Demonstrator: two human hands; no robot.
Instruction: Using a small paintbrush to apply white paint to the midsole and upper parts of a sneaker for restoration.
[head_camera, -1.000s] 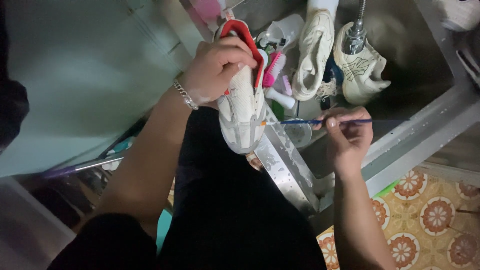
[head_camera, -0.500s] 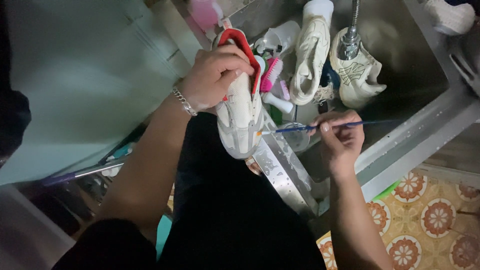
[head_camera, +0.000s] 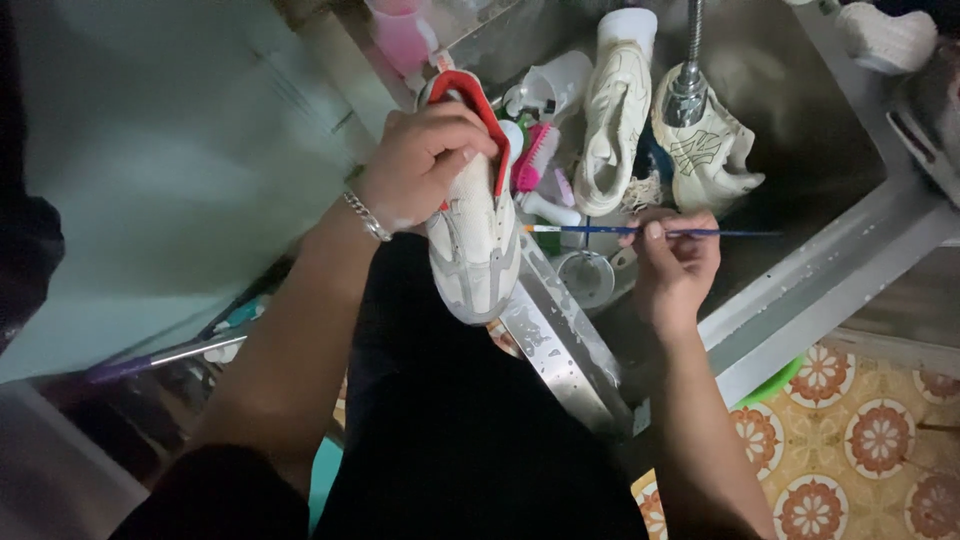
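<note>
**Sneaker held over the sink edge, fine brush at its side**

The left hand (head_camera: 425, 170) is clamped on a white sneaker (head_camera: 475, 240) with a red collar lining, fingers curled into the shoe's opening and thumb over the upper. The sneaker points toe-down toward the person, hanging above the black-clad lap and just beside the steel sink rim (head_camera: 560, 350). A silver bracelet (head_camera: 367, 216) sits on that wrist.

The right hand (head_camera: 675, 265) pinches a thin blue-handled paintbrush (head_camera: 650, 232) between thumb and fingers, closed on it near the middle of the handle. The brush lies nearly level, its tip touching or just beside the sneaker's side at about mid-length; which of the 2 cannot be told.

Inside the steel sink (head_camera: 800, 150) lie 2 more pale sneakers: 1 cream shoe (head_camera: 612, 130) standing on its side, and another (head_camera: 715, 150) under the metal faucet (head_camera: 687, 85). Between the held sneaker and the cream one is a pink-bristled scrub brush (head_camera: 535, 160), with a clear plastic cup (head_camera: 555, 85) just behind it. A small round glass jar (head_camera: 587, 278) rests in the sink near the right hand. A pink container (head_camera: 400, 35) stands at the far edge. The floor at lower right has orange patterned tiles (head_camera: 860, 440).
</note>
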